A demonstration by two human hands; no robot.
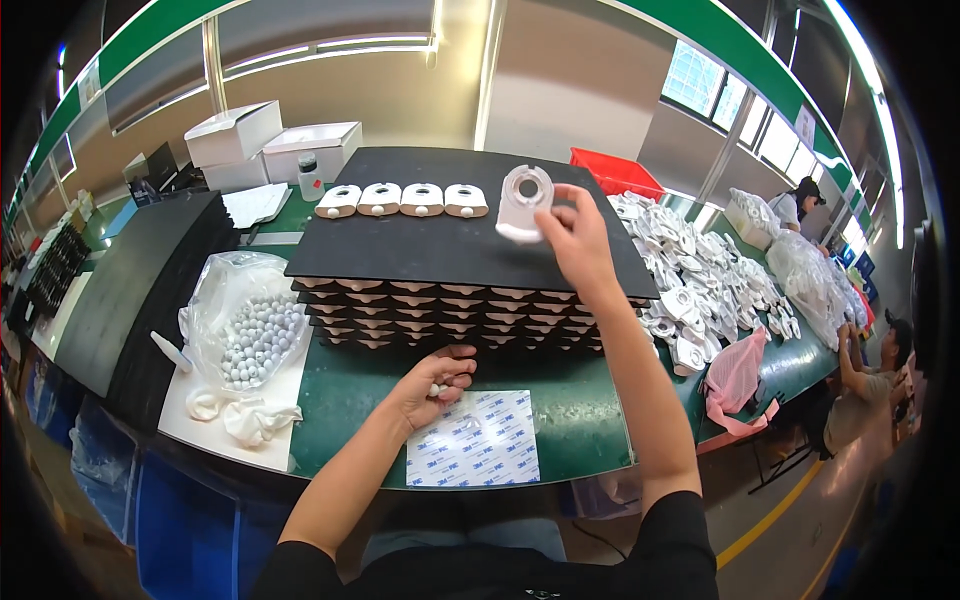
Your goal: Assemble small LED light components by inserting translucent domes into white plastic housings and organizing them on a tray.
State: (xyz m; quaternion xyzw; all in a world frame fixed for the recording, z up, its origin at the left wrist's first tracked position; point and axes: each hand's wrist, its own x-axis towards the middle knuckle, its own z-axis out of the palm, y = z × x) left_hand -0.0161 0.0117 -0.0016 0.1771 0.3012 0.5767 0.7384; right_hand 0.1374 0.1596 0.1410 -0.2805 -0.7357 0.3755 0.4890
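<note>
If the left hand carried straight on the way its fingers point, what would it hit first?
Most likely the front of the stack of black boards, just ahead of the left hand. The remaining gap and the hand's height are hard to judge from this one view.

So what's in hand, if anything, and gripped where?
Right hand: white ringed piece, by its right edge. Left hand: at least one white ball, cupped.

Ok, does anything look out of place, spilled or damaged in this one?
Nothing looks clearly spilled or damaged. Mildly odd: the pink bag lies crumpled at the edge of the green table, beside the loose heap of white parts. By contrast, the row of four white parts on the black board looks neat.
</note>
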